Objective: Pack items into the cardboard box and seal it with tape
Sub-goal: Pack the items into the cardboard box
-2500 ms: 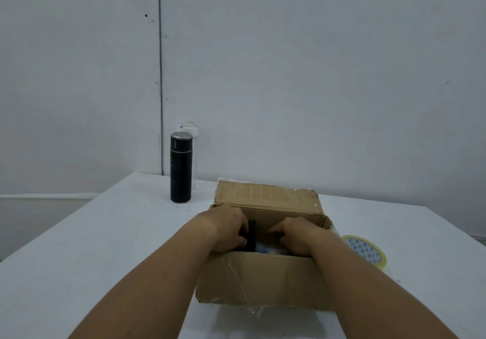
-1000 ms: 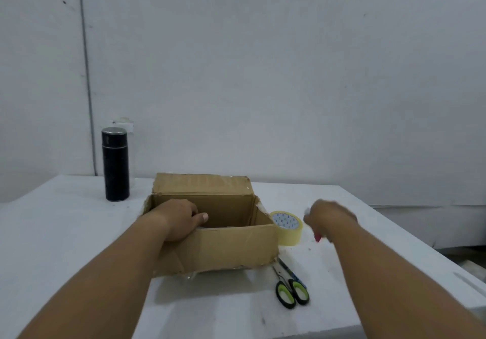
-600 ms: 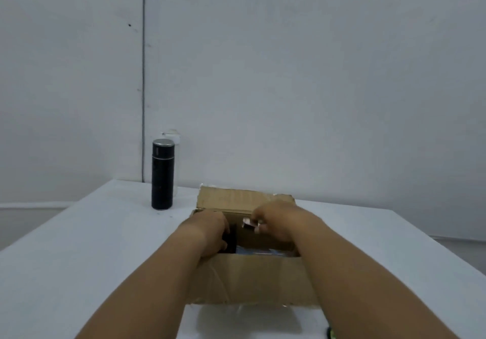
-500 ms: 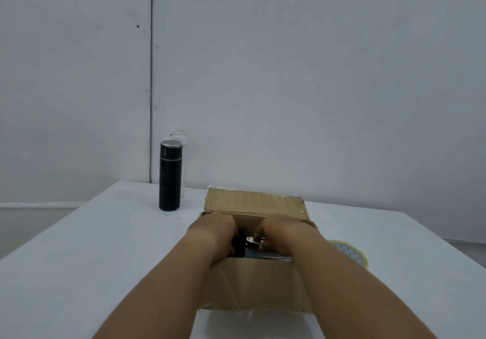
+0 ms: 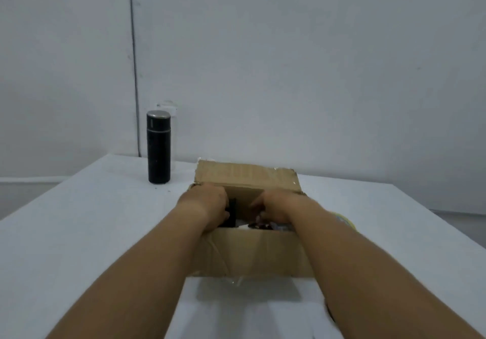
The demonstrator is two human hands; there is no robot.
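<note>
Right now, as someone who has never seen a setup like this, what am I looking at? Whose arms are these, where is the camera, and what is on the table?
There is no machine here. These are a person's two bare arms, filmed by a single camera worn on the head, looking forward and down. Both hands reach into an open cardboard box on a white table. The left hand grips a black item at the box's left side. The right hand dips towards small things inside the box. Its fingertips are hidden, so I cannot tell whether it holds anything. A black flask stands upright at the far left, apart from the box. A roll of tape peeks out behind the right forearm.
</note>
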